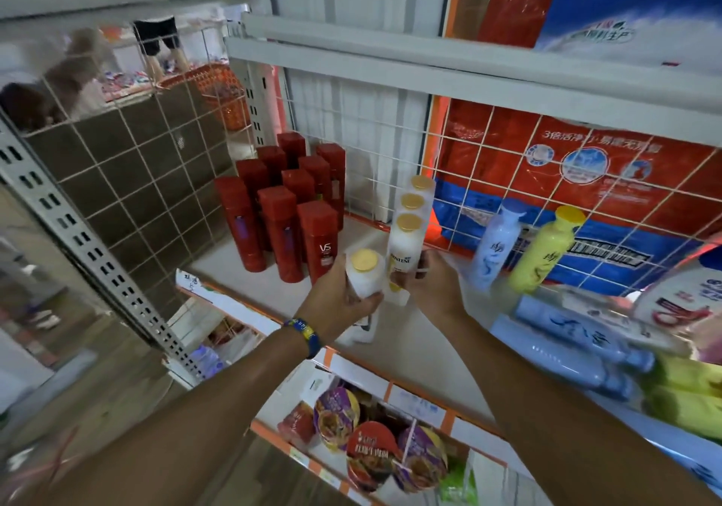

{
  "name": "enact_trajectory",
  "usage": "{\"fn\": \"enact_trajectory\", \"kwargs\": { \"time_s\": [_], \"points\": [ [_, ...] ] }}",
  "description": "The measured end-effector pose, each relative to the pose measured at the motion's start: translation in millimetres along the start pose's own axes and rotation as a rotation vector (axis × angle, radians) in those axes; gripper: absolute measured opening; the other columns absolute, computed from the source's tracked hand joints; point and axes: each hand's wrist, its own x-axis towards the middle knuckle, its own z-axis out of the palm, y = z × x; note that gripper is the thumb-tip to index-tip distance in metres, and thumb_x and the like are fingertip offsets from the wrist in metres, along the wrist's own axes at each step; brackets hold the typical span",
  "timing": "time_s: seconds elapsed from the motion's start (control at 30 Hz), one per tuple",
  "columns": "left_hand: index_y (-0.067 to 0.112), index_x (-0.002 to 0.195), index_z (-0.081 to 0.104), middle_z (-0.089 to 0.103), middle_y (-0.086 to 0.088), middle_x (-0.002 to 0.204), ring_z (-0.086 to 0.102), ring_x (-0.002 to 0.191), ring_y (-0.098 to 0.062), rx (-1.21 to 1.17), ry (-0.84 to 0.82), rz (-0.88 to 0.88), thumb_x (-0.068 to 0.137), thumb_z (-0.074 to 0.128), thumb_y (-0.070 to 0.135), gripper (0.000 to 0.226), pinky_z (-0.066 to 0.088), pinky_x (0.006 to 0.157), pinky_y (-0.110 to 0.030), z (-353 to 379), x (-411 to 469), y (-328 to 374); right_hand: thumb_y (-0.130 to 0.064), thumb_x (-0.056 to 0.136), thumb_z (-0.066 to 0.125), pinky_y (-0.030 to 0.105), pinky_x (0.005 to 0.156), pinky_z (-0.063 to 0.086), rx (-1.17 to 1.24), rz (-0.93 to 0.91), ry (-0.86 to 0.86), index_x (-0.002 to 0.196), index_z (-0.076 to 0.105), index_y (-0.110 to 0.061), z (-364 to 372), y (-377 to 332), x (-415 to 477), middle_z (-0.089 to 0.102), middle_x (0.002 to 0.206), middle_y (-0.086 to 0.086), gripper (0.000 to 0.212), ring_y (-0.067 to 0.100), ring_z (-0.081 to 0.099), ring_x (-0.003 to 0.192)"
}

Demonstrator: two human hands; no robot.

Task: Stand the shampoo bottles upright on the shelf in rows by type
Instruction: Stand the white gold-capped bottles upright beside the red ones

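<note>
Holding one white bottle upright at the shelf front, left grip clamped round it. Right grip pinches the front of three standing white bottles. Nine red bottles stand left.

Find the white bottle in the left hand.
Head view, centre: the left hand grips the white bottle over the front of the shelf, right of the front red VS bottle and left of the front Pantene bottle that the right hand holds.

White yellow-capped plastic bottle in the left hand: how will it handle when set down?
The white plastic yellow-capped bottle is probably stiff: the left hand grips it without denting. Tall, narrow and round, it likely tips if nudged.
</note>
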Motion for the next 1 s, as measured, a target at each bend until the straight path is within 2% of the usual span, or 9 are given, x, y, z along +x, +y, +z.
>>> {"fn": "enact_trajectory", "kwargs": {
  "time_s": [0.1,0.23,0.4,0.53,0.63,0.7,0.8,1.0],
  "points": [
    [0.018,0.118,0.046,0.058,0.007,0.106,0.056,0.096,-0.008,0.033,0.006,-0.011,0.076,0.075,0.032,0.053,0.04,0.073,-0.005,1.4,-1.5,-5.3,-0.022,0.069,0.085,0.044,0.084,0.055,0.023,-0.011,-0.013,0.102,0.061,-0.016,-0.1,-0.4,-1.0,0.07,0.101,0.001,0.041,0.019,0.066,0.093],
    [0.02,0.121,0.045,0.059,0.005,0.109,0.057,0.096,-0.012,0.064,-0.014,-0.033,0.076,0.075,0.034,0.057,0.049,0.079,-0.022,3.2,-4.9,-9.8,-0.021,0.071,0.084,0.041,0.087,0.053,0.019,-0.031,-0.028,0.106,0.061,-0.012,-0.5,-1.1,-2.5,0.069,0.105,0.004,0.043,0.021,0.064,0.097],
    [0.022,0.124,0.044,0.059,0.008,0.105,0.054,0.09,-0.008,0.078,-0.009,-0.066,0.076,0.075,0.033,0.058,0.04,0.074,-0.012,4.6,-14.6,-12.7,-0.021,0.071,0.084,0.039,0.086,0.053,0.015,-0.039,-0.022,0.103,0.062,-0.012,-0.8,-1.5,-2.9,0.07,0.103,0.003,0.04,0.02,0.065,0.095],
    [0.021,0.124,0.044,0.056,0.013,0.099,0.054,0.084,0.0,0.071,0.013,-0.082,0.077,0.074,0.03,0.057,0.038,0.066,-0.002,6.3,-17.9,-9.8,-0.022,0.072,0.083,0.041,0.09,0.053,0.021,-0.027,-0.032,0.105,0.062,-0.014,1.1,-3.1,-2.9,0.07,0.106,0.003,0.04,0.02,0.065,0.097],
    [0.021,0.126,0.044,0.057,0.008,0.11,0.055,0.093,-0.007,0.056,0.041,-0.099,0.077,0.074,0.033,0.058,0.038,0.071,-0.007,9.8,-20.7,-10.6,-0.023,0.074,0.082,0.043,0.091,0.052,0.034,-0.021,-0.034,0.105,0.061,-0.016,3.8,-5.4,-4.1,0.069,0.107,0.003,0.038,0.02,0.065,0.099],
    [0.02,0.123,0.045,0.058,0.005,0.113,0.055,0.096,-0.011,0.065,0.05,-0.118,0.077,0.074,0.034,0.055,0.041,0.076,-0.015,11.7,-23.0,-11.9,-0.024,0.076,0.081,0.044,0.094,0.052,0.042,-0.026,-0.034,0.107,0.059,-0.018,6.4,-6.6,-7.3,0.069,0.112,0.003,0.038,0.021,0.064,0.104],
    [0.018,0.12,0.046,0.058,0.003,0.111,0.055,0.096,-0.013,0.072,0.066,-0.143,0.077,0.075,0.035,0.055,0.044,0.078,-0.021,13.1,-25.6,-12.1,-0.027,0.078,0.079,0.041,0.094,0.052,0.031,-0.033,-0.035,0.11,0.059,-0.017,7.8,-7.1,-10.1,0.068,0.115,0.003,0.039,0.021,0.063,0.107],
    [0.015,0.114,0.051,0.061,0.002,0.104,0.057,0.093,-0.015,0.074,0.105,-0.168,0.076,0.076,0.034,0.049,0.044,0.075,-0.022,16.1,-26.5,-11.9,-0.026,0.081,0.077,0.037,0.094,0.05,-0.024,-0.054,-0.076,0.117,0.058,-0.016,1.7,-9.9,-13.0,0.066,0.118,0.001,0.042,0.018,0.061,0.109]
  ]
}}
